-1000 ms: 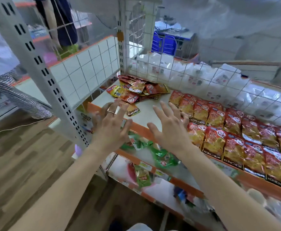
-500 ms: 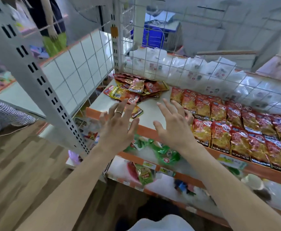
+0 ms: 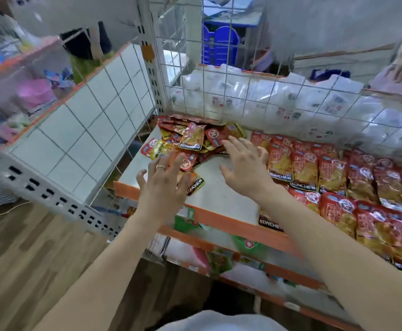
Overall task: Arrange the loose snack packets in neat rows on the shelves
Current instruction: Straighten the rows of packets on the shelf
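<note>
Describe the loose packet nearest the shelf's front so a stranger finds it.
Find the white shelf with the orange lip, then the loose heap at its left end. This packet alone lies in front of the heap, partly under the left hand.

Both hands are bare. The left hand (image 3: 164, 187) wears one thin, pale metal ring (image 3: 161, 167), a plain shiny band (it looks like the ring finger, though the blur leaves that unsure). The right hand (image 3: 247, 173) is bare. The left forearm (image 3: 114, 254) and right forearm (image 3: 326, 240) are uncovered as far as the frame's edges. At the bottom edge, a rounded fold of white cloth (image 3: 219, 322) shows, part of the clothing worn.
</note>
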`<state>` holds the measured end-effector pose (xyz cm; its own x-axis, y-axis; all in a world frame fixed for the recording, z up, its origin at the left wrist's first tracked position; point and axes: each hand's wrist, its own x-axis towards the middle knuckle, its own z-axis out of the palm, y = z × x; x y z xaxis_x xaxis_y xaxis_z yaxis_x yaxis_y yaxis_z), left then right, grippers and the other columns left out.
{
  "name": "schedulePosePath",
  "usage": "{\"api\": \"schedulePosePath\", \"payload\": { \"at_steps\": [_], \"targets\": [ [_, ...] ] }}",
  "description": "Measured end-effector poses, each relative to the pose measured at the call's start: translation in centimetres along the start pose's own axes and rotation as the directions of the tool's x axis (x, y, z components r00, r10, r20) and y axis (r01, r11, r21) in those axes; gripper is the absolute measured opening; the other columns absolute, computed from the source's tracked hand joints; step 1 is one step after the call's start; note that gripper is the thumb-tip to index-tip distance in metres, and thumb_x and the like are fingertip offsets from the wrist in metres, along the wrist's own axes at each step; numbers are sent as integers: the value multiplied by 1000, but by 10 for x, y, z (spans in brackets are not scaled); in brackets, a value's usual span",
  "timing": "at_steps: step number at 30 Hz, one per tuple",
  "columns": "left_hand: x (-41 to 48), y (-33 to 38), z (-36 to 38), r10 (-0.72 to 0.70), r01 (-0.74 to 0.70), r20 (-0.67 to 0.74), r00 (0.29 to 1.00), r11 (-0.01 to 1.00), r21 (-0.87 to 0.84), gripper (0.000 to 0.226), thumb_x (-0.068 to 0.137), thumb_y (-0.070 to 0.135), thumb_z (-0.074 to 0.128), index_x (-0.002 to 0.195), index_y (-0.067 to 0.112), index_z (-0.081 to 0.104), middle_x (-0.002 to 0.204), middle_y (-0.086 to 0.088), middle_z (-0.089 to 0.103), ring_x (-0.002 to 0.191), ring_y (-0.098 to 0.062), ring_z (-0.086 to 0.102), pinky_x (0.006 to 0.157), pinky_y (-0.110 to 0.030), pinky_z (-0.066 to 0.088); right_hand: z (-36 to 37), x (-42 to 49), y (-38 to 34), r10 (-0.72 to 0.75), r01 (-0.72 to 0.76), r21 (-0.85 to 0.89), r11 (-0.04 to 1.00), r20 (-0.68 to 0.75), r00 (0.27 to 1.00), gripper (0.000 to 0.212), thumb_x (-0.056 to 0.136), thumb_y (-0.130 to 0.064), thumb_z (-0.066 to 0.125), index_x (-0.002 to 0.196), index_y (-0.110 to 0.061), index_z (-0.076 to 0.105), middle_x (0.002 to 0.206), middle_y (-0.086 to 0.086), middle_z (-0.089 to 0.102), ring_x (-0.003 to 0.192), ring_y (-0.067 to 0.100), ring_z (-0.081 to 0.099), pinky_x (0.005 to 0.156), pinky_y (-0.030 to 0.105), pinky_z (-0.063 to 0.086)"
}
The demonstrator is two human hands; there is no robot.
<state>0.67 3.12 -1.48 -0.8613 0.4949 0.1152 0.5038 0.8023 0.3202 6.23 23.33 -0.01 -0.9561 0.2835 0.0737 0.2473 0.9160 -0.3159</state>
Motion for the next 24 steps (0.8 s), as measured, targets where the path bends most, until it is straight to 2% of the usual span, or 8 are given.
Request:
{"api": "schedulePosePath", "payload": {
  "at_steps": [6, 13, 15, 19, 22, 24],
  "targets": [
    [46, 0, 8, -46, 48, 29, 999, 996, -79, 52, 103, 45, 39, 152, 29, 35, 158, 3, 33, 145, -18, 21, 117, -52, 13, 10, 43, 14, 9, -7, -79, 997, 24, 1000, 59, 94, -25, 52, 149, -22, 34, 160, 0, 27, 147, 22, 19, 112, 53, 15],
    [118, 9, 2, -77, 80, 39, 996, 992, -100, 52, 103, 44, 41, 148, 19, 39, 144, -13, 50, 133, -33, 42, 111, -52, 25, 27, 84, 19, 132, -109, -136, 985, 180, 975, 78, 85, -15, 62, 154, -20, 26, 164, 2, 16, 151, 23, 13, 115, 59, 12],
    [135, 11, 4, -57, 60, 34, 998, 992, -107, 52, 102, 44, 41, 144, 14, 42, 138, -16, 54, 128, -36, 46, 107, -52, 31, 36, 86, 17, 165, -145, -130, 981, 158, 974, 79, 83, -10, 60, 154, -20, 26, 164, 2, 16, 150, 25, 17, 115, 61, 10],
    [158, 3, 20, -25, 27, 91, 996, 1000, -14, 49, 97, 46, 52, 130, 11, 49, 122, -16, 60, 115, -37, 54, 91, -46, 44, 45, 88, 12, 192, -182, -161, 970, 49, 980, 70, 82, -12, 60, 147, -24, 36, 151, 6, 34, 137, 31, 36, 113, 55, 15],
    [162, -6, 29, -14, 15, 94, 996, 1000, -12, 50, 91, 46, 65, 130, 15, 54, 122, -11, 61, 116, -35, 56, 91, -46, 45, 52, 87, 14, 156, -150, -243, 958, 7, 988, 62, 86, -18, 60, 144, -29, 41, 146, 8, 37, 135, 30, 34, 108, 51, 21],
    [163, -9, 31, -16, 22, 80, 997, 997, -76, 46, 89, 40, 70, 127, 17, 57, 119, -9, 63, 114, -33, 57, 92, -45, 46, 55, 84, 17, 142, -140, -249, 958, -10, 990, 61, 87, -18, 61, 144, -30, 43, 145, 8, 39, 135, 31, 33, 105, 49, 26]
  ]
}}
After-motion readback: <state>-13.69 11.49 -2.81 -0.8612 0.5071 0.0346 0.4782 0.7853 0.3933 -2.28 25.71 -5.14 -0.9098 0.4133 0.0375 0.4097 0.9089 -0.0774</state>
